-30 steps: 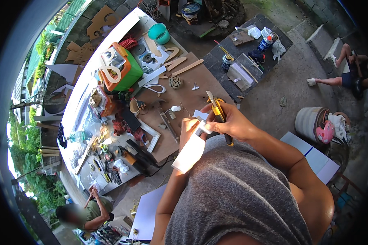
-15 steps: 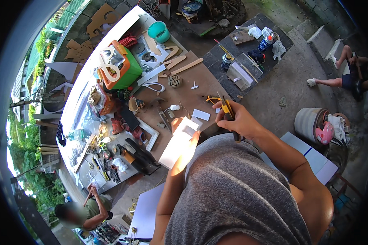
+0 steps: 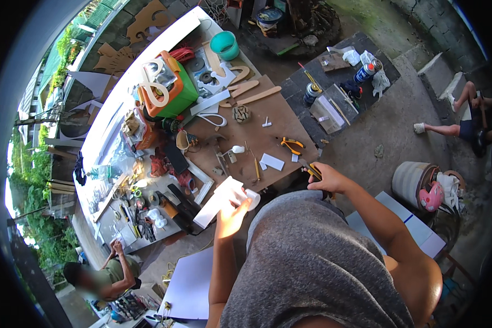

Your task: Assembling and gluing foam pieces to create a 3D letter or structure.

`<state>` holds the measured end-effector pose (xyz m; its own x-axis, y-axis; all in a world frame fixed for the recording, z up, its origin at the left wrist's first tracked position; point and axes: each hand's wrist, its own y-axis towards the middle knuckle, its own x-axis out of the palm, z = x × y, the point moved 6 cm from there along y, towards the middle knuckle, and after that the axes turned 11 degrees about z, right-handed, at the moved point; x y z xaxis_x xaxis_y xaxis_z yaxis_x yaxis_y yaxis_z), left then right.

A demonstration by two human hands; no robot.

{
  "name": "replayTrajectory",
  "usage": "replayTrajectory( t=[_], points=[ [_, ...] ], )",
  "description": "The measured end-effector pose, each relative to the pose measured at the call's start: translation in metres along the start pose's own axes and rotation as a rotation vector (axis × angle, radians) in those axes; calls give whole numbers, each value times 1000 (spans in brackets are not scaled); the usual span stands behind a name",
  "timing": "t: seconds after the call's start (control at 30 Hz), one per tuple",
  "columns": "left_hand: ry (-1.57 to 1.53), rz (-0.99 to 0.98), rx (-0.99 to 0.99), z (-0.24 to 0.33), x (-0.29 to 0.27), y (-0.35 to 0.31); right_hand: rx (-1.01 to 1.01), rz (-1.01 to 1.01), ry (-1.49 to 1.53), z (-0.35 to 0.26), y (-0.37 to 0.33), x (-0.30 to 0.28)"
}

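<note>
My left hand (image 3: pixel 234 217) is closed around a white board piece (image 3: pixel 206 213) in bright sunlight. Smaller white block-like parts sit at its upper end, their details washed out by glare. My right hand (image 3: pixel 332 179), held at the table's near right edge, grips a yellow-and-black utility knife (image 3: pixel 314 171). Close by on the brown tabletop (image 3: pixel 246 145) lie yellow-handled pliers (image 3: pixel 293 145), a white rectangular piece (image 3: pixel 272 162) and a slim tool with a yellow handle (image 3: pixel 257 170). A white bottle-like item (image 3: pixel 238 149) rests farther left.
A green-and-orange toolbox (image 3: pixel 175 90) and a teal bucket (image 3: pixel 224 46) stand on the cluttered table. Spray cans (image 3: pixel 364 72) occupy a dark side table (image 3: pixel 306 117). One person (image 3: pixel 120 273) is at lower left; another sits (image 3: pixel 467 120) at far right. A striped drum (image 3: pixel 413 180) stands right.
My left hand has moved down and left with the white piece, tilting it. My right hand has lowered slightly with the knife, uncovering the pliers and the slim tool on the tabletop.
</note>
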<state>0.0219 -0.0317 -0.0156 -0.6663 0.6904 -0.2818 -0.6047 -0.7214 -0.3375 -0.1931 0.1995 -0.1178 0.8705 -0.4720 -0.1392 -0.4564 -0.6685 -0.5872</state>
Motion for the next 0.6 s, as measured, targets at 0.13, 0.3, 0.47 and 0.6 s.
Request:
replayTrajectory(
  t=[0.13, 0.3, 0.47, 0.6],
  points=[
    [-142, 11, 88, -8, -4, -4, -162, 274, -120, 0, 56, 9],
    [-227, 80, 123, 4, -10, -21, -319, 442, -453, -23, 124, 17],
    [-293, 31, -40, 5, -12, -32, -248, 536, -579, -37, 169, 15],
    [-365, 94, -71, 10, -19, -37, -289, 516, -699, -36, 190, 15]
  ],
)
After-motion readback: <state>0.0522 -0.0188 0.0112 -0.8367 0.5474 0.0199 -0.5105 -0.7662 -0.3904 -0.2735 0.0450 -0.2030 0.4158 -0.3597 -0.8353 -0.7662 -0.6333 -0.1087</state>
